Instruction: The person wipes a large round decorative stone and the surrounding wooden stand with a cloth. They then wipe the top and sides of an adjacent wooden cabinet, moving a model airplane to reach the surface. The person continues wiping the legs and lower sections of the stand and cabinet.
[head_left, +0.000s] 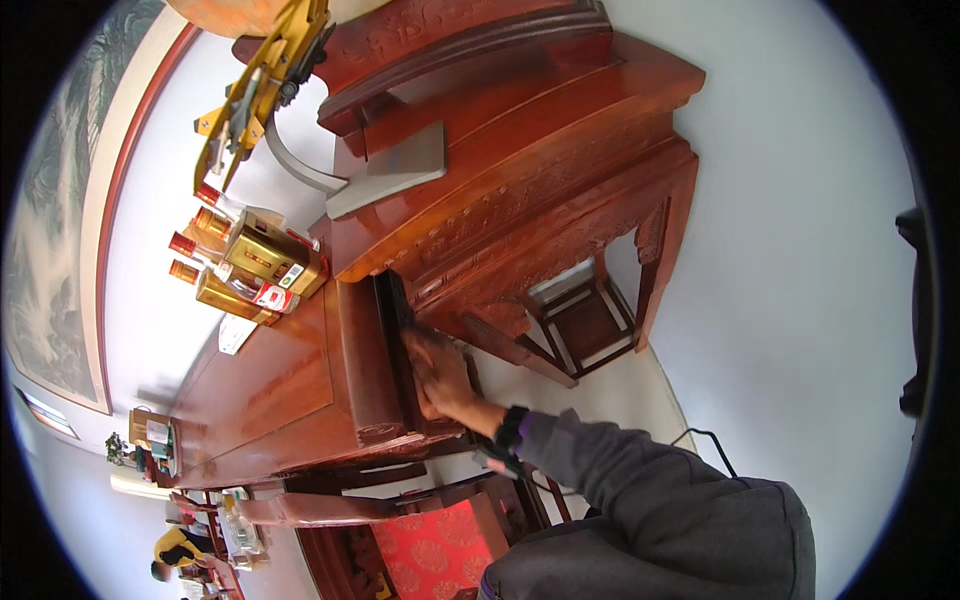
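Observation:
My right hand (442, 375), with a dark band at the wrist, reaches to the raised end (367, 360) of a long reddish-brown wooden table (277, 390). Its fingers are blurred against the dark inner side of that end, so whether they hold anything cannot be told. Below the wrist is a small dark device (496, 459) with a cable. A pinkish patch beside it may be fingertips of my left hand, which is otherwise hidden. Gold boxed bottles (270, 251) and a clear bottle with a red label (274, 295) stand on the long table.
A carved wooden cabinet-like table (480, 202) adjoins the long table, bearing a grey angled stand (397, 169) and a yellow model with missiles (255, 105). A wooden stool (589, 330) is beneath it. A chair with a red patterned cushion (435, 551) is near my body. A person (180, 551) is farther away.

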